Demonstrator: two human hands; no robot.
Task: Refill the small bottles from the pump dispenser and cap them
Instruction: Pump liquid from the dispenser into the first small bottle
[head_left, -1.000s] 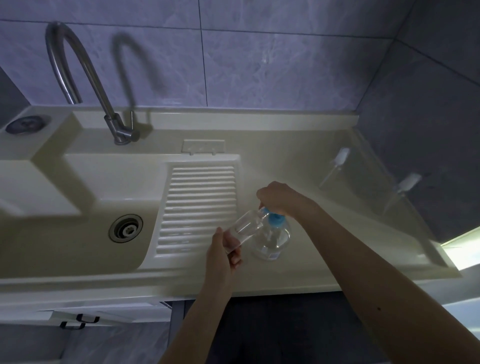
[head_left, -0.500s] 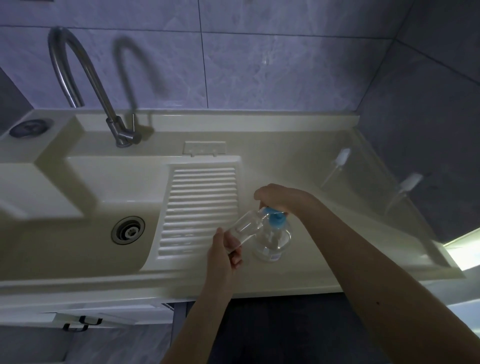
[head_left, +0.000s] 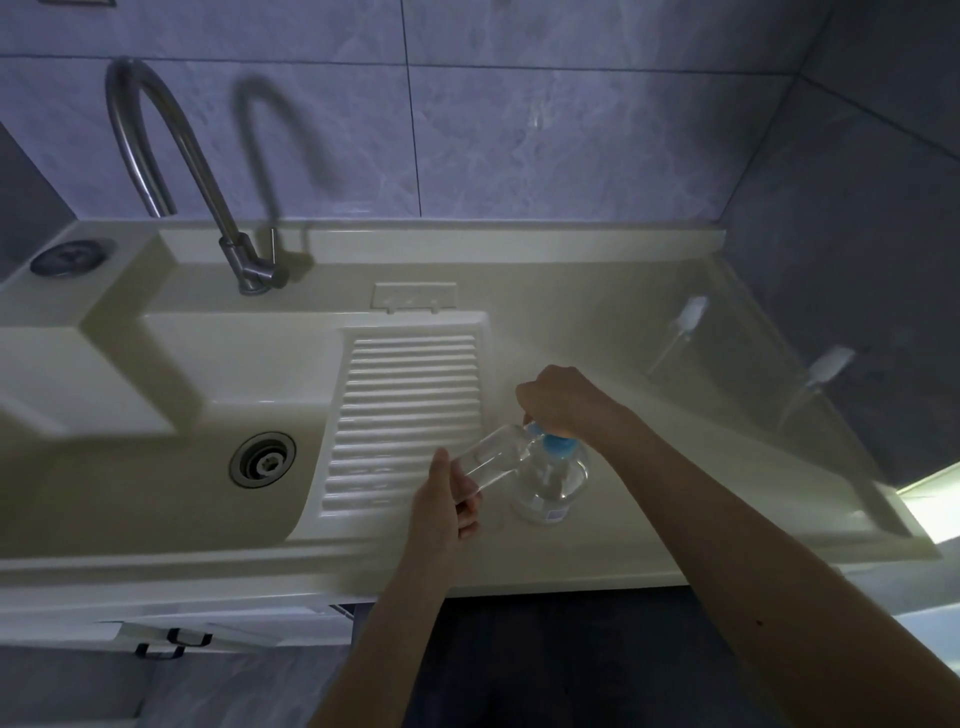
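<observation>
The left hand (head_left: 441, 501) is curling its fingers (head_left: 466, 512) around the base of a clear small bottle (head_left: 493, 453), tilting it so the mouth is meeting the blue nozzle of the pump dispenser (head_left: 551, 480). The right hand (head_left: 563, 397) is resting on the blue pump head, fingers bent over and pressing it; whether liquid is flowing, I cannot tell. The dispenser is standing on the desk (head_left: 649, 519), just right of the ribbed drainboard (head_left: 410, 415). Further right of the dispenser, well apart from it, two more small bottles with white tops (head_left: 688, 322) (head_left: 826, 369) are lying near the wall. Judging by this, the task is sitting early to midway: one bottle is being filled and is looking nearly empty, no loose cap is visible for it, and capping remains.
</observation>
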